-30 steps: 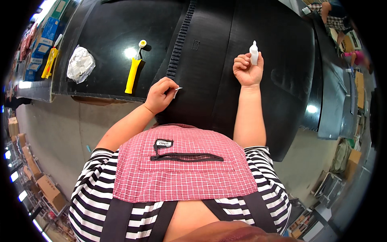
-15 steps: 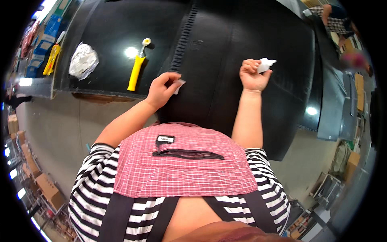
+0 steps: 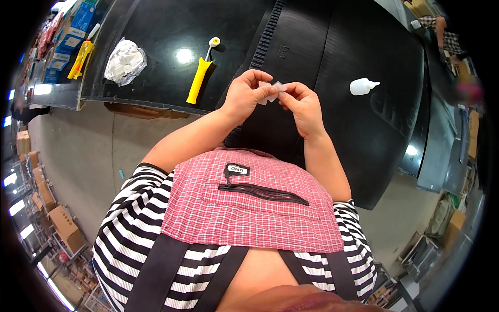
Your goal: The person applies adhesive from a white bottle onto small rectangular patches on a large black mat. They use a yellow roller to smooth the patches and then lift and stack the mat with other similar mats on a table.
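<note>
My left hand [image 3: 245,98] pinches a small translucent white patch [image 3: 263,100] between thumb and forefinger. The fingertips of my right hand [image 3: 305,110] meet it and grip a corner of the same thin piece. Whether it is one layer or two coming apart, I cannot tell. Both hands are over a large black sheet [image 3: 358,135] with a ribbed strip [image 3: 268,34] along it. To the right of my right hand, a white dropper bottle [image 3: 361,87] lies on its side on the sheet.
Left of my hands, a yellow-handled roller [image 3: 198,82] lies on the black table [image 3: 156,31], beside a crumpled clear bag [image 3: 125,62] with white pieces. Farther left are another yellow-handled tool [image 3: 80,60] and blue boxes [image 3: 78,23]. Another person [image 3: 444,34] is at the far right.
My right hand has let go of the dropper bottle, now lying on the sheet, and moved left to the patch in my left hand. The whole view has shifted slightly.
</note>
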Demonstrator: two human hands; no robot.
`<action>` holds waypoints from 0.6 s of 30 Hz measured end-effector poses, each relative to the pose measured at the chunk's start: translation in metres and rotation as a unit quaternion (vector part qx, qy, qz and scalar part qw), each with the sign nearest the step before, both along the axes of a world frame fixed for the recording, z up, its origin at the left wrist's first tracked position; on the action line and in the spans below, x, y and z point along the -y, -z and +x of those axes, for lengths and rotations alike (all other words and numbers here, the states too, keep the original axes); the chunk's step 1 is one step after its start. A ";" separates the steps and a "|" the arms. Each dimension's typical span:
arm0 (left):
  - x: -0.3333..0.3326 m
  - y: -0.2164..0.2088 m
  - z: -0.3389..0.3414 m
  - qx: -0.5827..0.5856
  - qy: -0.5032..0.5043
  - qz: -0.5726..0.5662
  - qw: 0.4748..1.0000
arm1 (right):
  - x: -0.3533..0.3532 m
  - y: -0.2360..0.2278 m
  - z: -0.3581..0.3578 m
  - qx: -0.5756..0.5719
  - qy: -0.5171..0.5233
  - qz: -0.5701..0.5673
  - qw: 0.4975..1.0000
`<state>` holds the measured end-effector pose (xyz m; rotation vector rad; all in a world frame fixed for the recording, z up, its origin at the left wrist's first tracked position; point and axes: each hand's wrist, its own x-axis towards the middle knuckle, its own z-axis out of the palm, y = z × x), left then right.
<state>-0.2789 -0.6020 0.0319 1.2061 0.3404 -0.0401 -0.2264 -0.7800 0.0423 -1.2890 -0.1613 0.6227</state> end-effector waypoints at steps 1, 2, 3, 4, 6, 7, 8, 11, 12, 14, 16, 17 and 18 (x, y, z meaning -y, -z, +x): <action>-0.001 0.000 0.000 0.002 0.002 0.001 1.000 | -0.001 0.005 0.002 0.004 -0.005 0.011 1.000; -0.004 0.003 -0.001 -0.007 0.015 -0.017 1.000 | -0.003 0.009 0.001 0.075 0.038 -0.021 0.996; -0.009 0.008 -0.002 -0.016 0.029 -0.034 0.999 | -0.005 0.012 0.000 0.147 0.079 -0.053 0.985; -0.013 0.007 -0.003 -0.025 0.040 -0.050 0.998 | -0.008 0.013 0.000 0.217 0.119 -0.084 0.965; -0.013 0.003 -0.006 -0.086 0.050 -0.110 0.989 | -0.008 0.007 0.008 0.507 0.155 -0.151 0.834; -0.013 -0.001 -0.008 -0.117 0.055 -0.140 0.982 | -0.007 0.004 0.010 0.633 0.167 -0.179 0.734; -0.016 -0.002 -0.009 -0.124 0.084 -0.171 0.974 | -0.007 0.003 0.010 0.665 0.163 -0.191 0.703; -0.017 -0.014 -0.010 -0.156 0.102 -0.207 0.960 | -0.007 0.000 0.006 0.721 0.138 -0.226 0.640; -0.016 -0.014 -0.010 -0.158 0.095 -0.195 0.963 | -0.008 0.002 0.004 0.729 0.132 -0.231 0.631; -0.014 -0.014 -0.009 -0.160 0.083 -0.172 0.969 | -0.010 0.007 0.005 0.704 0.133 -0.213 0.664; -0.017 -0.008 -0.007 -0.122 0.088 -0.102 0.983 | -0.016 0.015 0.005 0.626 0.150 -0.186 0.743; -0.018 -0.006 -0.006 -0.103 0.090 -0.066 0.988 | -0.014 0.014 0.007 0.427 0.143 -0.131 0.883; -0.018 -0.004 -0.005 -0.088 0.091 -0.012 0.992 | -0.011 0.011 0.009 0.201 0.129 -0.068 0.969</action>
